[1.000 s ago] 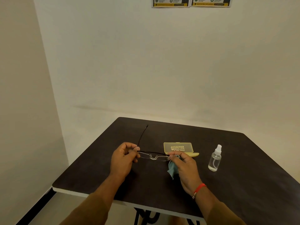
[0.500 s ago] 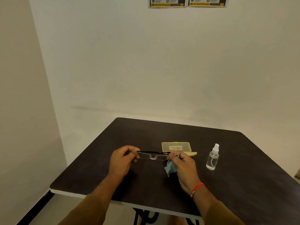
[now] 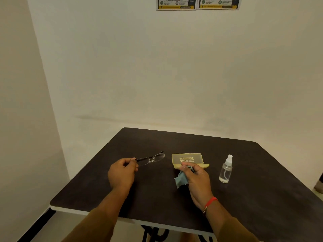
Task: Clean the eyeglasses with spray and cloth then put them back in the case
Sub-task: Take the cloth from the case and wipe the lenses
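Left hand [image 3: 122,173] pinched shut on glasses [image 3: 151,158], right hand [image 3: 196,179] closed on blue cloth [image 3: 180,180], yellow case [image 3: 187,159] lay open, spray bottle [image 3: 226,170] stood with clear liquid low inside

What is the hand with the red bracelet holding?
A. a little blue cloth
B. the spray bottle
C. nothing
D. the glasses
A: the right hand, the one with the red bracelet, pinches the blue cloth in front of the yellow case, while the left hand holds the glasses and the spray bottle stands untouched on the table.
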